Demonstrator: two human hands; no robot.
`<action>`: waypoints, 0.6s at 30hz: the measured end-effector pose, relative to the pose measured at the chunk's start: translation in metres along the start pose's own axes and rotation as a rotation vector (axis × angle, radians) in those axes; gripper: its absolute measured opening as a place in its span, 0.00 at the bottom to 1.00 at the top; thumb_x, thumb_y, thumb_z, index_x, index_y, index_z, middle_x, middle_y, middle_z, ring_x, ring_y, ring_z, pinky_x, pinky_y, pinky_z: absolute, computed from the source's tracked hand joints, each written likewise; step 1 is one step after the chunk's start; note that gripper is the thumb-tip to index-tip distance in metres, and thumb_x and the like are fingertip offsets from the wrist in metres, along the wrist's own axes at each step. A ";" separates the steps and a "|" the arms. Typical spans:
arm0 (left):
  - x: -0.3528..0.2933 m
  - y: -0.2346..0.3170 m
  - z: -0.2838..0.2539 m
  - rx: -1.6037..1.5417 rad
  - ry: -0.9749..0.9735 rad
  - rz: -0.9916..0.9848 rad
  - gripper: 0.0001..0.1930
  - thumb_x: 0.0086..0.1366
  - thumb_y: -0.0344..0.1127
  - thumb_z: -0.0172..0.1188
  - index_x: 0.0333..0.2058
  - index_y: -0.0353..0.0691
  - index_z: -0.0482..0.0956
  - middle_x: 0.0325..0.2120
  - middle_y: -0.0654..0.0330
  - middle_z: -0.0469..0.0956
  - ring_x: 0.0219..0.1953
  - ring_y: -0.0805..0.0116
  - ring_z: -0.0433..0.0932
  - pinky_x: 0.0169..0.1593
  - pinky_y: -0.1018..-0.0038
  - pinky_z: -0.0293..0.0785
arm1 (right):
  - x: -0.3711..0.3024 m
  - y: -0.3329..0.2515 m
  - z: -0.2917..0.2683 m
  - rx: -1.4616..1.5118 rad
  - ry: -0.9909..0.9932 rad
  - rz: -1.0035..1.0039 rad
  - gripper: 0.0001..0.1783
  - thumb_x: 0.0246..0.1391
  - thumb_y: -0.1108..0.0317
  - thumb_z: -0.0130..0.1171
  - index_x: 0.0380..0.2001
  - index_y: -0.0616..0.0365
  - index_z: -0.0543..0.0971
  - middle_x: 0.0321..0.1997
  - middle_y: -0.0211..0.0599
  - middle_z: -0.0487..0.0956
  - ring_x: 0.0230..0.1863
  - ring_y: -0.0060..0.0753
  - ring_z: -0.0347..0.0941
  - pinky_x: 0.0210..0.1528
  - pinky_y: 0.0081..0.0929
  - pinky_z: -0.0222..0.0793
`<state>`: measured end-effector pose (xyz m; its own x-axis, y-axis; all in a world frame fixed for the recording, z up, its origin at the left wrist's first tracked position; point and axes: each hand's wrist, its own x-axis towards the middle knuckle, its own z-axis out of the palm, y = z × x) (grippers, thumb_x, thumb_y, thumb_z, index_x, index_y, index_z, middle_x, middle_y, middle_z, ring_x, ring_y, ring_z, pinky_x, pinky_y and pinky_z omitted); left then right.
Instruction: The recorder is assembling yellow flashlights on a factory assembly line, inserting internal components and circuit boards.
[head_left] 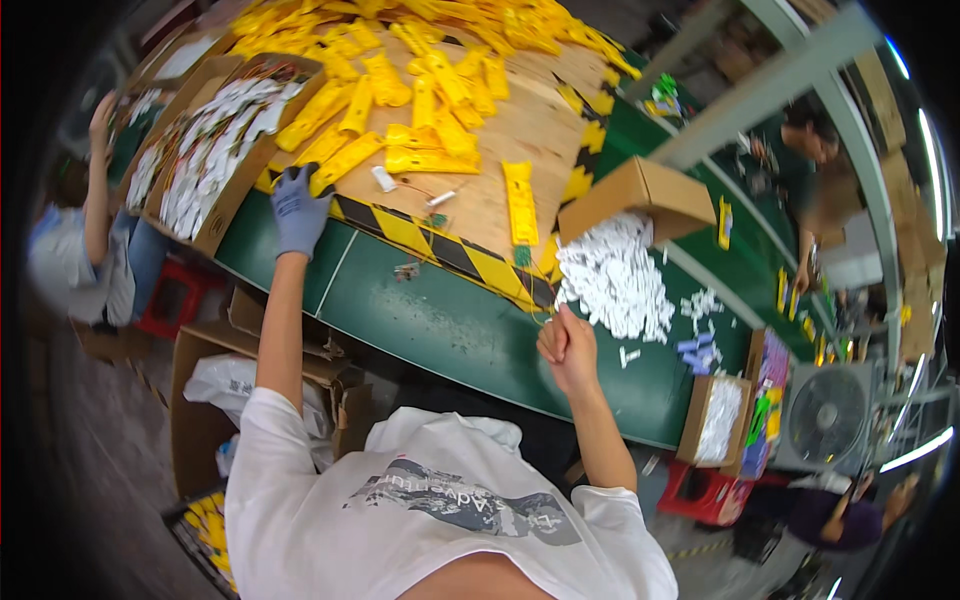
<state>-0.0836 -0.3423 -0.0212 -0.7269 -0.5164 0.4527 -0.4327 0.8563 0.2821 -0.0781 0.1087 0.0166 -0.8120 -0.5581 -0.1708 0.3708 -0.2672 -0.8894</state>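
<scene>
My left hand (298, 212), in a grey-blue glove with dark fingertips, grips the near end of a long yellow plastic housing (347, 163) at the board's front edge. My bare right hand (570, 352) is closed, thumb uppermost, beside a heap of small white parts (618, 280). Thin wires (540, 312) run up to its fingertips. They lead from a small green circuit board (523, 256) at the near end of another yellow housing (519, 203). Between the hands lie a white block (383, 179) and a small white cylinder (441, 198) with a reddish wire.
Many yellow housings (430, 90) cover the wooden board (545, 110), edged with black-yellow tape. A carton of wired white parts (215, 235) stands left, a tipped cardboard box (640, 195) right. Purple parts (700, 352) lie on the green table (450, 325). Other people work on both sides.
</scene>
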 end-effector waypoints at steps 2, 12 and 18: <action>-0.001 -0.010 -0.001 -0.085 0.064 -0.019 0.24 0.49 0.41 0.70 0.46 0.48 0.78 0.43 0.52 0.73 0.48 0.51 0.72 0.52 0.59 0.68 | -0.007 0.019 0.005 0.099 0.150 0.004 0.29 0.64 0.57 0.51 0.09 0.58 0.70 0.10 0.26 0.66 0.13 0.17 0.58 0.18 0.19 0.51; -0.032 0.013 -0.044 -1.150 0.519 -0.146 0.27 0.56 0.19 0.62 0.55 0.34 0.68 0.48 0.55 0.73 0.49 0.63 0.72 0.55 0.67 0.71 | -0.026 0.033 0.021 -0.366 0.402 -0.253 0.18 0.59 0.64 0.58 0.17 0.61 0.74 0.15 0.25 0.70 0.18 0.12 0.63 0.23 0.16 0.58; -0.075 0.023 -0.092 -1.690 0.428 -0.113 0.23 0.69 0.39 0.49 0.60 0.37 0.62 0.55 0.49 0.69 0.56 0.55 0.70 0.60 0.60 0.66 | -0.027 0.022 -0.004 -0.821 0.712 -0.437 0.09 0.46 0.68 0.65 0.33 0.57 0.78 0.32 0.38 0.78 0.32 0.39 0.75 0.34 0.32 0.69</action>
<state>0.0097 -0.2846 0.0295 -0.4343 -0.7720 0.4642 0.7195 0.0128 0.6944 -0.0497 0.1213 -0.0005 -0.9640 0.0916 0.2495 -0.1928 0.4054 -0.8936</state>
